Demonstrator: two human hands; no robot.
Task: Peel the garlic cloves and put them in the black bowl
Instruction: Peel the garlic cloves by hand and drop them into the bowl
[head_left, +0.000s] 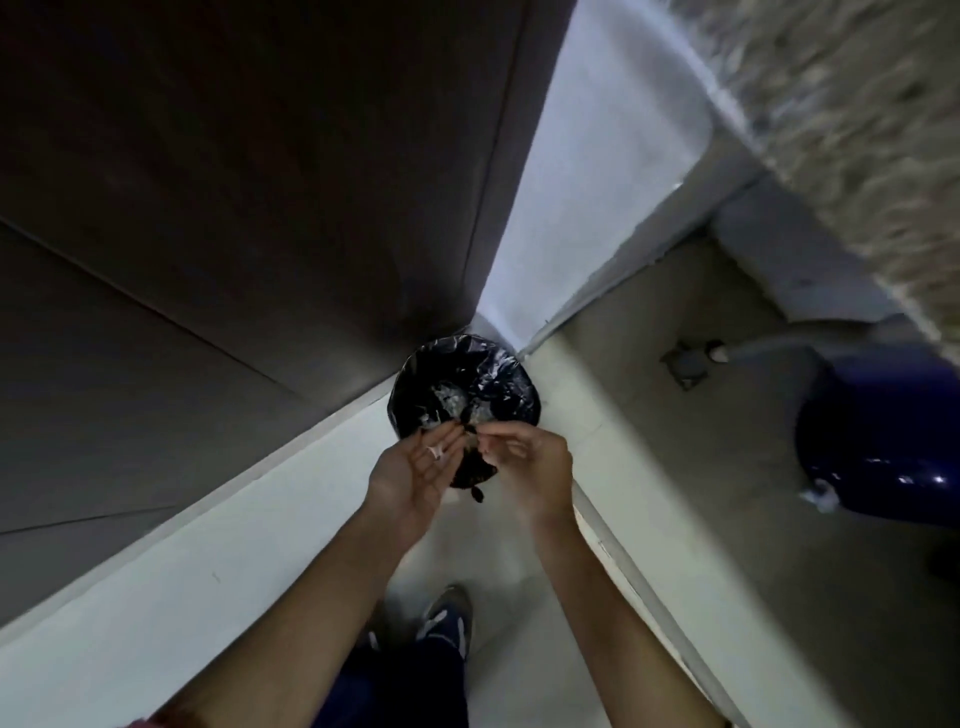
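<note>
I make out one small white scrap of garlic skin (435, 451) - papery and curled - lying loose on the upturned palm of the left hand (410, 470), over the black-lined bin (415, 374). Pale flecks inside the liner - skin or shine, I cannot tell.

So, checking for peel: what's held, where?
A small white papery scrap lies on the open left hand; whether the right hand pinches anything cannot be told.

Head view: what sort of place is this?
Probably a kitchen or utility corner. A bag-lined bin stands on the ground where the walls meet, a floor drain with a pipe ending beside it lies to the right, and a speckled counter runs across the top right.
</note>
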